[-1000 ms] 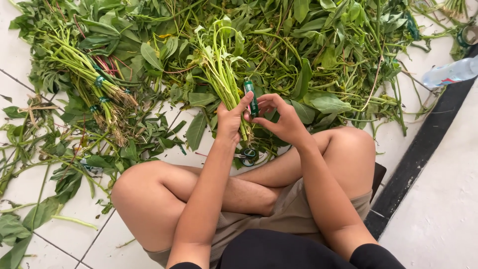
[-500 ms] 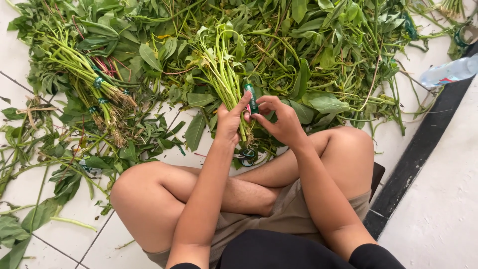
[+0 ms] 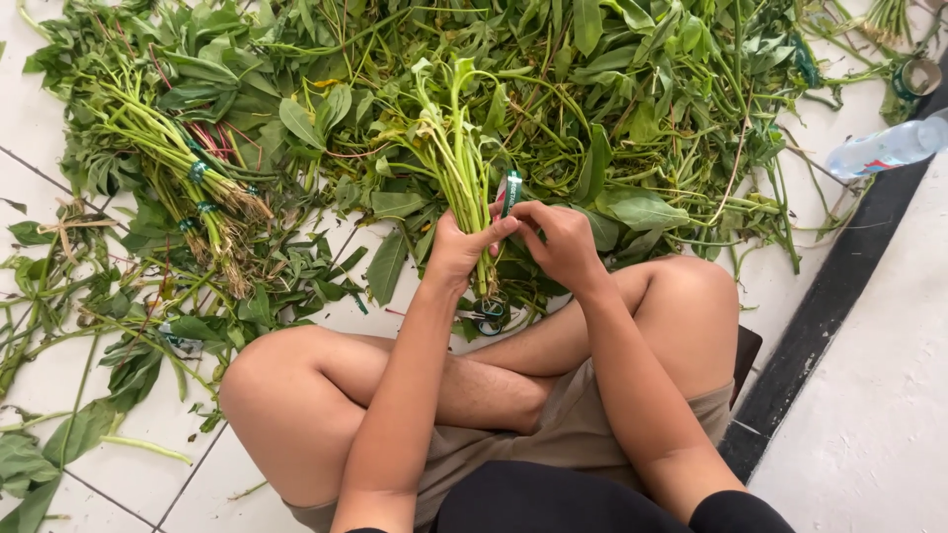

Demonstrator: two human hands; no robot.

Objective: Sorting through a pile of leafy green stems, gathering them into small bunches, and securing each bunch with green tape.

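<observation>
I sit cross-legged on a tiled floor. My left hand (image 3: 459, 247) grips a bunch of pale green stems (image 3: 456, 148) near its lower end, the leafy tops pointing away from me. My right hand (image 3: 558, 237) pinches a green tie strip (image 3: 511, 190) against the same bunch. Both hands touch each other at the stems. A pair of scissors (image 3: 489, 316) lies on the floor just under my hands, partly hidden by leaves.
A large heap of loose leafy greens (image 3: 612, 89) covers the floor ahead. Tied bundles with roots (image 3: 193, 192) lie at the left. A clear plastic bottle (image 3: 879, 150) lies at the right beside a dark floor strip (image 3: 839, 306). Scattered leaves (image 3: 59, 444) litter the left tiles.
My hands have stayed in place on the bunch; the fingers have shifted slightly around the green strip. Nothing else has moved.
</observation>
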